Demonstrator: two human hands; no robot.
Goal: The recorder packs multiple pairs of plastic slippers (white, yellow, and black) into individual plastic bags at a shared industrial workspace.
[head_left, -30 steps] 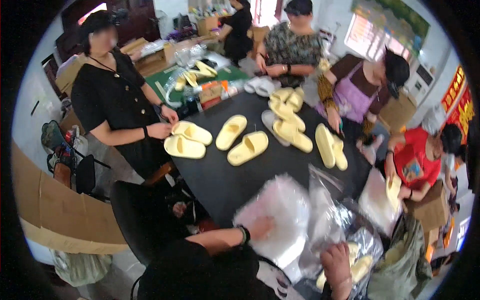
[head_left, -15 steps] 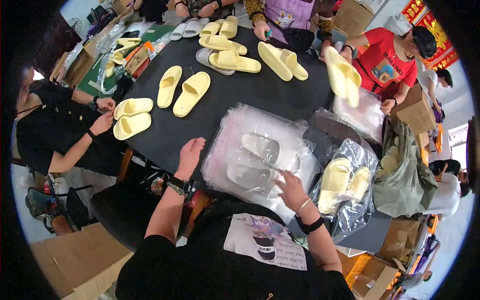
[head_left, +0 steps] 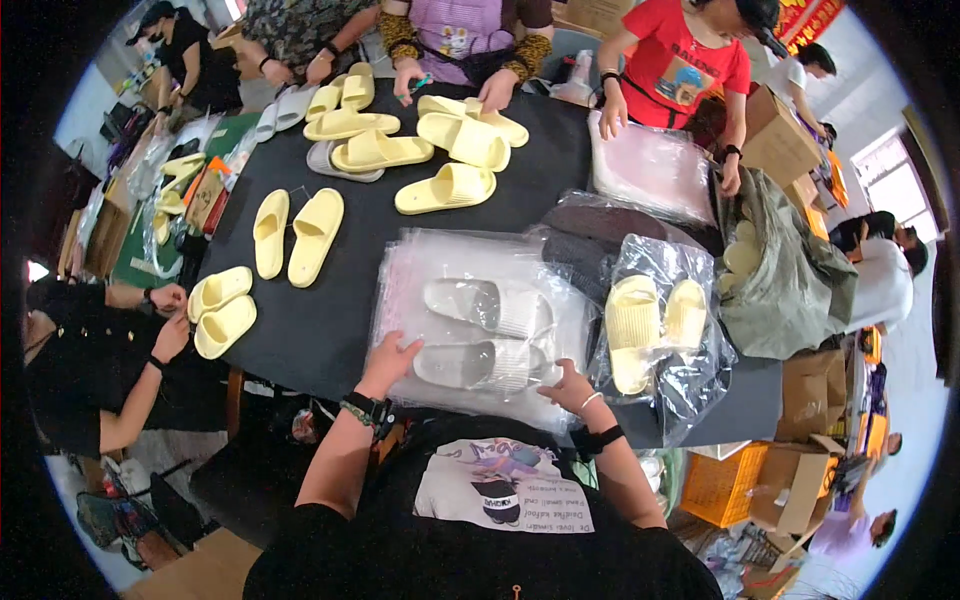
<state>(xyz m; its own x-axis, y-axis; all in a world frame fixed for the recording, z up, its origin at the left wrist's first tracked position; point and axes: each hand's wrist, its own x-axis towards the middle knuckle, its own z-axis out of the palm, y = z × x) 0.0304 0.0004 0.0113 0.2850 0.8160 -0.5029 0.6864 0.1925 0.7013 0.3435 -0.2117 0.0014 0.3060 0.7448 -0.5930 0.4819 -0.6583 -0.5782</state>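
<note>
At nine o'clock in the head view, a co-worker in black (head_left: pixel 70 370) rests both hands on a pair of yellow slippers (head_left: pixel 222 310) at the left edge of the black table (head_left: pixel 330 330). Just right of that pair, at about ten o'clock from the table's middle, a second yellow pair (head_left: pixel 298 235) lies side by side with the toes pointing away.

The person's left hand (head_left: pixel 390 360) lies at about seven o'clock on the stack of clear plastic bags (head_left: pixel 400 290), fingers spread and pressed flat on the film, gripping nothing. A dark beaded band (head_left: pixel 362 410) sits on that wrist. In the middle of the stack two grey slippers (head_left: pixel 485 335) lie crosswise, one above the other, seemingly under the top film; the near one is touched at its left end by the left hand's fingertips. The right hand (head_left: pixel 568 385) rests at five o'clock on the stack, at the near slipper's right end, fingers loosely curled against the plastic; whether it pinches the film cannot be told. A black watch (head_left: pixel 598 438) circles that wrist.

At twelve o'clock, loose yellow slippers (head_left: pixel 440 150) are scattered before co-workers on the far side. At three o'clock from the stack, a bagged yellow pair (head_left: pixel 655 320) stands just beside it, atop more crinkled bags. Further right, at two o'clock, a person in a red shirt (head_left: pixel 685 60) leans on a pinkish packet (head_left: pixel 650 165), and an olive cloth sack (head_left: pixel 790 270) slumps off the table's right edge.
</note>
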